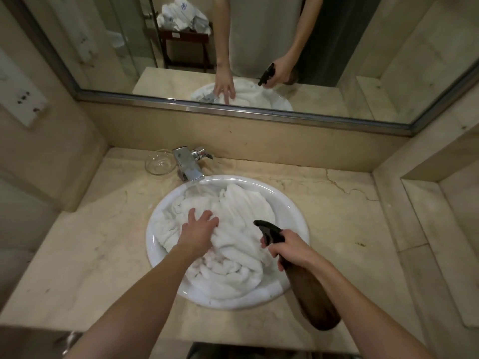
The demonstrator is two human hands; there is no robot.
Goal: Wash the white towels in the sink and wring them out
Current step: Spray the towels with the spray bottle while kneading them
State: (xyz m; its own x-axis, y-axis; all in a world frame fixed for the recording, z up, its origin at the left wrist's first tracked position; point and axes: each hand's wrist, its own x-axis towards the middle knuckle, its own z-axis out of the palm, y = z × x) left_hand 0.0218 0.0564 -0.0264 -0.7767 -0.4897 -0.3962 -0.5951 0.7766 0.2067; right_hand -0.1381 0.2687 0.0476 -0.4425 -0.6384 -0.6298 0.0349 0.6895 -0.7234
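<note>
One bench (324, 203), marble, carries the round white sink (293, 211); white towels (233, 244) fill the basin, tap (188, 165) running onto the far edge. Left hand (198, 230) presses flat on the towels, fingers spread. Right hand (290, 248) has its grip around a brown spray bottle (311, 294), nozzle aimed at the cloth. Suggest: spray evenly, turn folds so hidden layers get hit. Glass dish (159, 163) by the tap looks empty.

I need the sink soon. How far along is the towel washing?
Done: the white towels lie heaped in the sink under the running faucet. In hand: the left hand presses them; the right hand aims a spray bottle. Left: wringing out.
</note>
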